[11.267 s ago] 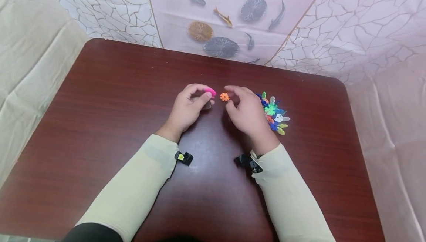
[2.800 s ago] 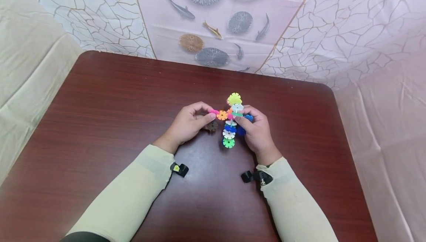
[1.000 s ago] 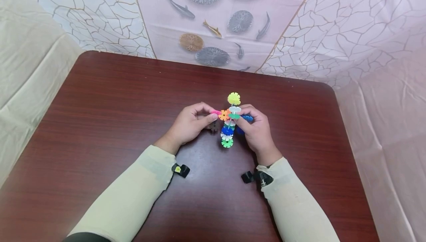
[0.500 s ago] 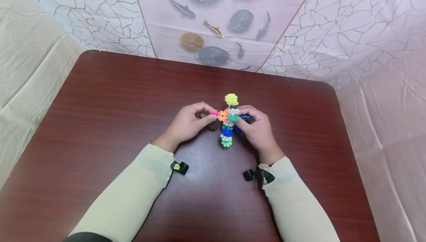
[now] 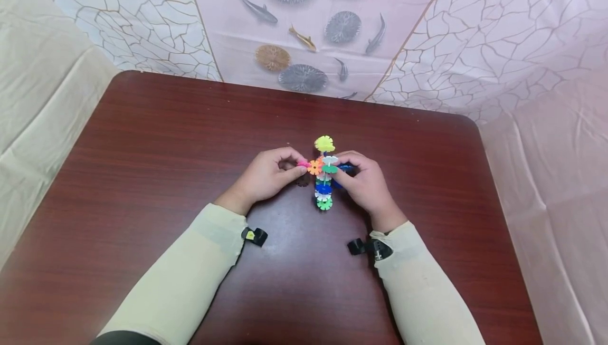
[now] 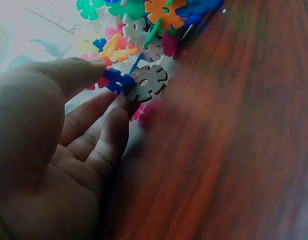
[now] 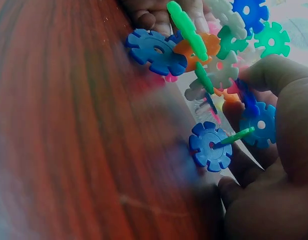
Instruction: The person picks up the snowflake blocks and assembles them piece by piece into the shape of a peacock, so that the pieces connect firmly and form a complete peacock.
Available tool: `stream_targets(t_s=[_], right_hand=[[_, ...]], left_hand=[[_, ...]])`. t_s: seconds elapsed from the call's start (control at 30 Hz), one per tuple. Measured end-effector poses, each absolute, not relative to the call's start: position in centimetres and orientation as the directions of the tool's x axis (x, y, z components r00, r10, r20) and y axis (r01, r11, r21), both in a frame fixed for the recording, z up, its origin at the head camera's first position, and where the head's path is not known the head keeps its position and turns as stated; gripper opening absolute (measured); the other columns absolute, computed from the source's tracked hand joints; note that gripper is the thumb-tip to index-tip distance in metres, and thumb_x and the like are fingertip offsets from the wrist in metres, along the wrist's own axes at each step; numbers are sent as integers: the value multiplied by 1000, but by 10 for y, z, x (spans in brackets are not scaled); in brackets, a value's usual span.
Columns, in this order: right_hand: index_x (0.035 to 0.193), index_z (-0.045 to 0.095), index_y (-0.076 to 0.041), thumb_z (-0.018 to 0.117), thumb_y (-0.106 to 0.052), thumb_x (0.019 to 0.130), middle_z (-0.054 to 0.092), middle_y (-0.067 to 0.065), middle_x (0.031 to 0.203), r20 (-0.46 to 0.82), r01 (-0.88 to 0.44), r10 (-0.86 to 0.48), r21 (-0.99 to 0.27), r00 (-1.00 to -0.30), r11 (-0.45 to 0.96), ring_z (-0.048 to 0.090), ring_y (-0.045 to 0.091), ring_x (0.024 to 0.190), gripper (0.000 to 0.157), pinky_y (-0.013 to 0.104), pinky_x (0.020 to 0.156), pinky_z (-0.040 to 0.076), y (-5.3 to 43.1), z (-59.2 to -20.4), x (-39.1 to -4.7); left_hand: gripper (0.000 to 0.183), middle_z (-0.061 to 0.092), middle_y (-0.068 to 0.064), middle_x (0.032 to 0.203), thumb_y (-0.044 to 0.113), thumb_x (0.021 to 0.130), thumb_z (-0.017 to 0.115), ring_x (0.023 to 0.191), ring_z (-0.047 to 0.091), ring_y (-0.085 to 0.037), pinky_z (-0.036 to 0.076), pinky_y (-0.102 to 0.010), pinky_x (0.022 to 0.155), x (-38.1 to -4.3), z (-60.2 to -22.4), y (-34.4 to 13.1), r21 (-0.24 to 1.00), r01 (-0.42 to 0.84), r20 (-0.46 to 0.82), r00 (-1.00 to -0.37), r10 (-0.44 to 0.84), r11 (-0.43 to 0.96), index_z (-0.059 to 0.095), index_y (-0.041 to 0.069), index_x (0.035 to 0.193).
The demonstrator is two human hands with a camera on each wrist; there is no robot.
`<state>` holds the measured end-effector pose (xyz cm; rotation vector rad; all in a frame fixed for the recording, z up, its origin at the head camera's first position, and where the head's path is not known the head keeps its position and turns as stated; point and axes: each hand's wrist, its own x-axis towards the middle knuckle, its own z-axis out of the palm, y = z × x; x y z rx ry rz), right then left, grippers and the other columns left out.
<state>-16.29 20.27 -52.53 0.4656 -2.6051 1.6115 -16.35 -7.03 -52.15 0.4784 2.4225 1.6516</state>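
Note:
A cluster of notched snowflake discs point(image 5: 323, 189), slotted together in many colours, is held between the two hands above the table. My left hand point(image 5: 268, 177) pinches a pink disc point(image 5: 303, 164) at its left side between thumb and fingers. An orange disc point(image 5: 314, 167) sits between that pink disc and the cluster; whether its slot is fully engaged is hard to tell. Below the left fingertips hangs a grey-brown disc point(image 6: 147, 83) beside a blue disc point(image 6: 117, 80). My right hand point(image 5: 366, 181) grips the cluster's right side, and blue discs point(image 7: 210, 146) stick out near its fingers.
The dark red-brown table point(image 5: 190, 139) spreads around both hands. Patterned cloth point(image 5: 304, 34) hangs behind its far edge, with plain pale cloth point(image 5: 546, 202) along the right side. Black straps point(image 5: 256, 236) are worn at both wrists.
Earlier the cluster lay on the table at the right; since then the right hand has lifted it to the pink and orange discs. Over the last second it has turned slightly and shifted left.

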Motion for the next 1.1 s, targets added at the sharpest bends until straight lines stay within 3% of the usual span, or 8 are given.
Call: stream_targets(t_s=[0.3,0.5,0.67,0.83,1.0,1.1], right_hand=[[109,85,-7,90,-13,97,80,8,127,201,-291,-246,-859,-948,421,72,22,124,14,19,106,53,204,-523,-165],[110,85,-9,89,-16,98,79,6,129,191,-284,-247,-857,-950,430,71,22,125,15,21,107,53,207,-522,-166],[118,83,-16,86,-19,101,76,2,133,129,-240,-256,-848,-958,473,69,22,127,18,41,113,58,210,-511,-164],[133,76,-22,78,-19,103,70,1,142,72,-195,-218,-757,-973,624,64,26,137,30,61,121,52,220,-481,-151],[146,65,-19,76,-23,104,65,8,147,6,-148,-184,-618,-983,772,62,35,137,44,65,117,54,231,-448,-131],[145,58,-16,80,-33,102,69,11,137,-110,-120,-215,-552,-970,825,67,34,124,51,61,106,60,231,-432,-119]], left_hand=[[6,84,6,122,26,102,87,110,78,-12,63,-37,95,-166,-517,-70,899,171,32,-943,331,402,87,24,107],[7,83,7,111,31,103,86,96,75,-15,61,-37,86,-165,-515,-70,893,138,-12,-944,329,429,85,26,108],[10,78,5,96,33,101,88,88,70,-20,57,-39,80,-162,-514,-72,890,109,-46,-944,326,443,82,30,108],[26,78,3,105,38,102,85,93,71,-22,59,-42,79,-161,-508,-77,900,101,-45,-946,320,425,79,27,124],[39,77,3,132,48,107,75,118,74,-22,61,-51,96,-175,-495,-84,900,97,-30,-959,283,424,73,25,139],[46,73,2,145,55,109,69,134,69,-23,57,-55,111,-190,-486,-84,890,94,-46,-955,292,447,70,28,146]])
